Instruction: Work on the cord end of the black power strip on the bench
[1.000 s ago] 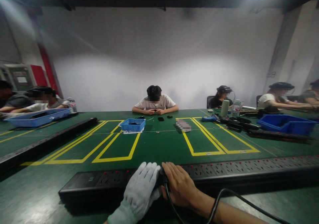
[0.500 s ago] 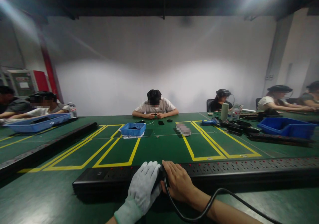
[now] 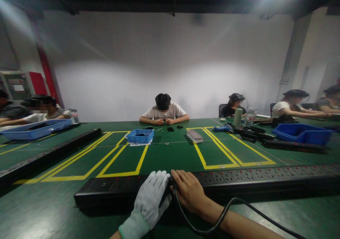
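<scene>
A long black power strip with red lights lies across the table in front of me. My left hand, in a white glove, grips it, fingers over the top and thumb down the near side. Bare, my right hand is closed on a black plug at the top of the strip, right beside the gloved fingertips. The fingers hide part of the plug, and I cannot tell how deep it sits. A black cable hangs from it and loops over my right forearm.
On the green table, yellow tape marks out boxes. A small blue tray, a phone-like object and a blue bin stand further off. Another power strip runs along the left. Several people sit around the table.
The whole view has shifted slightly. Both hands keep their places on the strip and the plug.
</scene>
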